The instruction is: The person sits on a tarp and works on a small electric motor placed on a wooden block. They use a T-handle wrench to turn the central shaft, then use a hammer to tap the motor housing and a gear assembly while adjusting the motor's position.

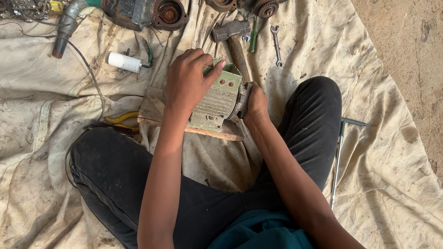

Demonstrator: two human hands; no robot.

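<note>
Both hands grip a green finned housing on a wood block.

The housing (218, 100), a pale green metal casing with ribbed sides and screw holes, sits on a block (150, 111) laid on the cloth (25, 105) between the person's knees. The left hand (187, 81) lies closed over its top, fingers curled round the far edge; the right hand (256, 104) clamps its right end, where a dark part shows. It looks like cast metal: stiff, fairly heavy, and likely to chip or crack if dropped. The fins give good purchase, though grime could make it slippery; the flat ends and ribbed sides seem the best holds. A hammer (235, 44), a spanner (276, 45), yellow pliers (121, 118) and a white cylinder (124, 62) lie nearby.
</note>
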